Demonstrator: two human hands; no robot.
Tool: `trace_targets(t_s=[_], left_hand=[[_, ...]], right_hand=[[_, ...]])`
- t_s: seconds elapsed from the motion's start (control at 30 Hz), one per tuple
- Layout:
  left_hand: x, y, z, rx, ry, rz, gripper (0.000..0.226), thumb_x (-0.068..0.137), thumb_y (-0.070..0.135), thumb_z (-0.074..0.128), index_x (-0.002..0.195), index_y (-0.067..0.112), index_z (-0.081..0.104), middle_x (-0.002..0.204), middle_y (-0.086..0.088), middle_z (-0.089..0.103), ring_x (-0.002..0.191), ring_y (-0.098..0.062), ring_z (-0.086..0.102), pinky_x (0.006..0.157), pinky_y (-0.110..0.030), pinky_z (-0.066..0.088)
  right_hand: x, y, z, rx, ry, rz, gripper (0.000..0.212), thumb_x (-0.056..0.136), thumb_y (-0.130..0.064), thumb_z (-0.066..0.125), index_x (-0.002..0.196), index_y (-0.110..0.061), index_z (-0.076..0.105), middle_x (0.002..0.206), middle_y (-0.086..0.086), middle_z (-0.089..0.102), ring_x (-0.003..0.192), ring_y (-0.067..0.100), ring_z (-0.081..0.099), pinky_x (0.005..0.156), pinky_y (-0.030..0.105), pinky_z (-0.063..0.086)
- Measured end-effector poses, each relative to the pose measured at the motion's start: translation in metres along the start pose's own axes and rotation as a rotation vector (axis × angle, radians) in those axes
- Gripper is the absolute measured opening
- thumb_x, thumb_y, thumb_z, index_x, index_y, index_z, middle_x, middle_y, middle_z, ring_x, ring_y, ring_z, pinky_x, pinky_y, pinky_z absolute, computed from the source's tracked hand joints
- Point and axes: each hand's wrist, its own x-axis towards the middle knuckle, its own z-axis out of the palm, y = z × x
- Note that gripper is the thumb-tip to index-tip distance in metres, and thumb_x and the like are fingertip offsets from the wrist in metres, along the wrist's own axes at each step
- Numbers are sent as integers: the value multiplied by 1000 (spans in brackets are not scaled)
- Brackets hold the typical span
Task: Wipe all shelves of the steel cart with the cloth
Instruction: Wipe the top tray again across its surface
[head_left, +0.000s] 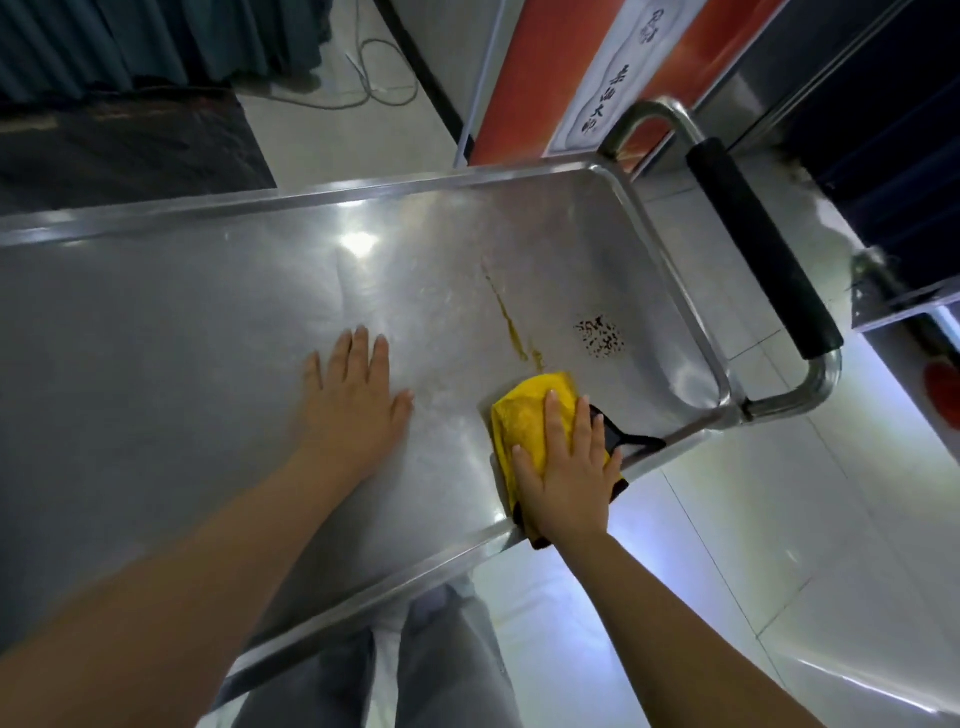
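- Your right hand (566, 467) lies flat and spread, palm down on the yellow cloth (530, 421), pressing it onto the top shelf (208, 312) of the steel cart; nothing is pinched, the fingers are simply laid over it.
- The cloth sits against the shelf's near rim, a dark edge of it poking out from under your fingers toward the cart's handle (763, 254).
- Your left hand (358, 395) is wide open too, fingers fanned, palm resting on bare steel beside the cloth, away from the handle and clear of the fabric.
- Just beyond the cloth, a yellowish streak (511, 322) runs across the shelf.
- Between streak and handle sits a patch of dark specks (600, 338).
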Motion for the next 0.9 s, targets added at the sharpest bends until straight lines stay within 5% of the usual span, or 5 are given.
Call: trace_targets(t_s=[0.17, 0.4, 0.57, 0.9], left_hand=[[5, 14, 10, -23, 115, -26, 62, 97, 43, 36, 144, 3, 35, 152, -25, 28, 142, -39, 22, 115, -54, 9], [4, 10, 23, -9, 223, -22, 62, 94, 43, 34, 139, 1, 43, 147, -26, 36, 139, -41, 30, 115, -57, 17], [4, 14, 21, -29, 244, -37, 63, 93, 43, 35, 140, 2, 43, 149, -24, 35, 141, -39, 28, 116, -56, 16], [6, 12, 26, 23, 228, -72, 65, 95, 48, 34, 146, 6, 36, 153, -18, 30, 144, -31, 24, 116, -54, 19]], right_hand=[[53, -21, -2, 13, 64, -41, 72, 90, -67, 31, 151, -40, 5, 162, 7, 1, 147, 36, 4, 111, 65, 4], [124, -15, -13, -96, 97, -638, 71, 87, -70, 28, 151, -41, 14, 161, 4, 14, 146, 34, 15, 111, 65, 12], [175, -24, -30, -142, 36, -895, 71, 86, -70, 28, 150, -40, 18, 160, 5, 17, 146, 33, 17, 111, 64, 13], [290, -109, -45, -44, 57, -638, 70, 88, -70, 27, 149, -46, 4, 162, 2, 5, 147, 32, 7, 111, 64, 3]])
